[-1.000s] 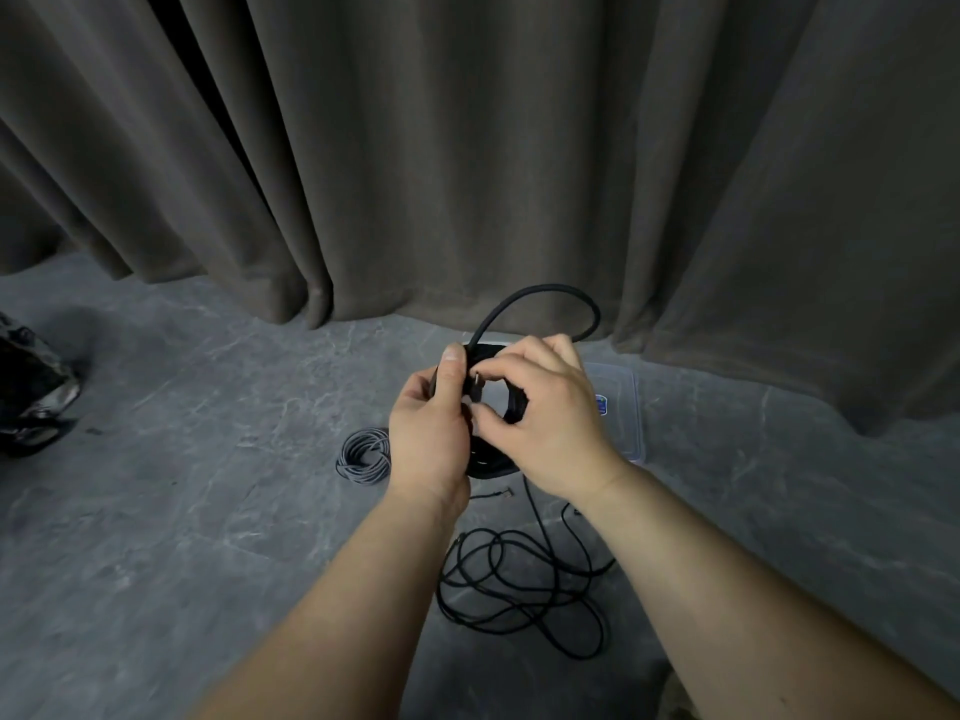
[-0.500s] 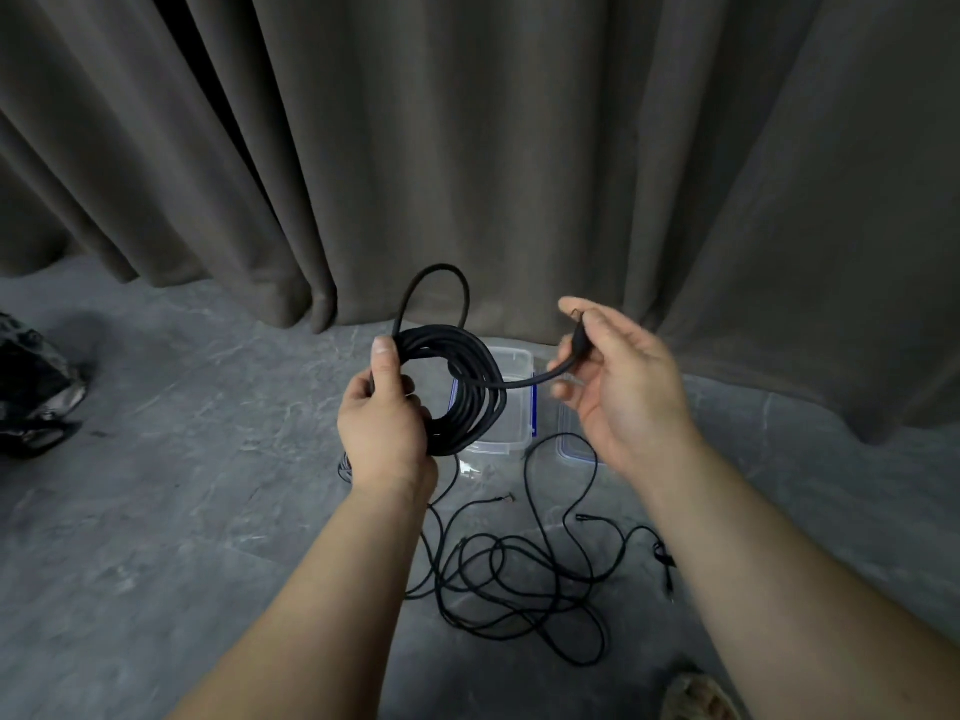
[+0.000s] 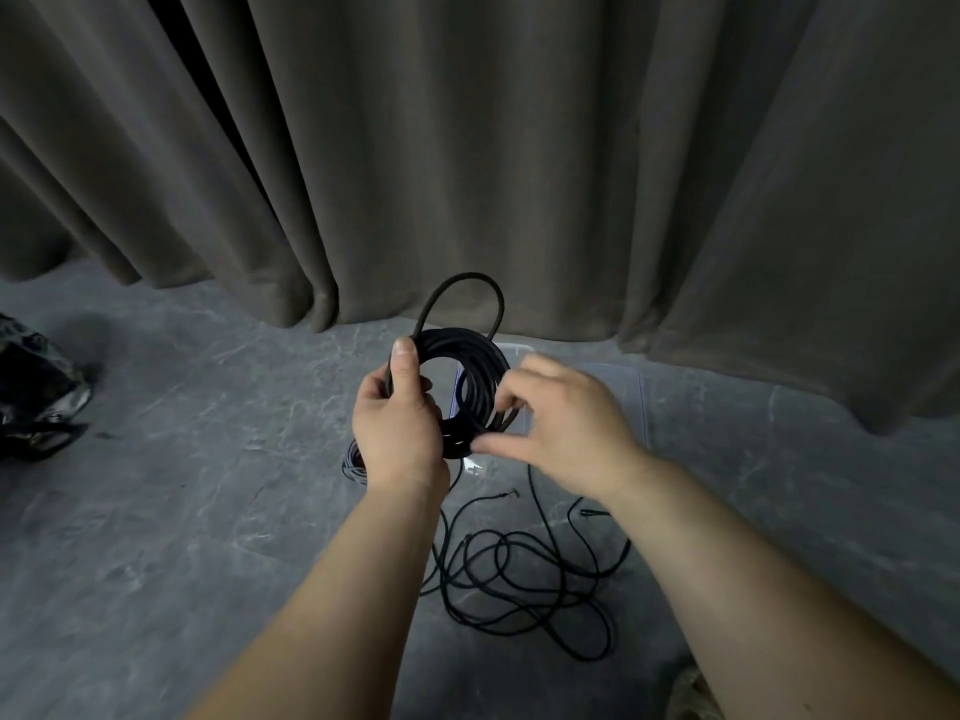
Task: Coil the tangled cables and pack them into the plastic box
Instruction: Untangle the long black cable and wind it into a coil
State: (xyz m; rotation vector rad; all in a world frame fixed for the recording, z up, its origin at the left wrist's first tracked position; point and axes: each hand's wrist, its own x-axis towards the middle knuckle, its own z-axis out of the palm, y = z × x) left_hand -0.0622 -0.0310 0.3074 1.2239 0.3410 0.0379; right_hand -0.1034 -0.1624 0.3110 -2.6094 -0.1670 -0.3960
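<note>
- Plainly, two hands worked one black coil (image 3: 470,356) in mid-air: the left hand (image 3: 397,433) gripped its rim, the right hand (image 3: 561,433) pinched a strand.
- One tangled cable (image 3: 519,579) and one small grey coil (image 3: 355,462) lay on the grey stone floor (image 3: 182,511).
- One clear plastic box (image 3: 636,402) sat behind, near the curtain (image 3: 519,148); no writing was readable.

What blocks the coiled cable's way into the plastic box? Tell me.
Nothing visible does. The coiled cable, held by the left hand and pinched by the right hand, hangs in front of the plastic box; the box's inside is mostly hidden.
</note>
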